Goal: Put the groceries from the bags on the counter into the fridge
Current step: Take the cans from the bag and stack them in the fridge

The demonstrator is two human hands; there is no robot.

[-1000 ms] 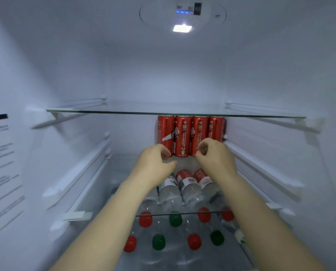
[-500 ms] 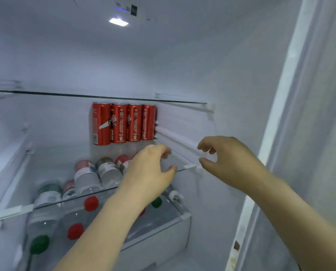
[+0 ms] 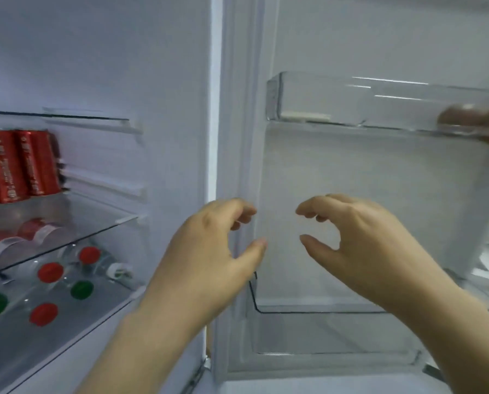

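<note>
Head view: both hands hang before the open fridge door and hold nothing. On the left hand [image 3: 206,251] and the right hand [image 3: 360,243] the fingers are loosely curled, thumbs apart from them. Red cans [image 3: 19,163] stand upright toward the back right corner of the glass shelf [image 3: 95,237]. Bottles [image 3: 43,314] lie on their sides below it, caps forward, probably to fit the low gap. The bags are out of sight, so fetching more likely comes next.
</note>
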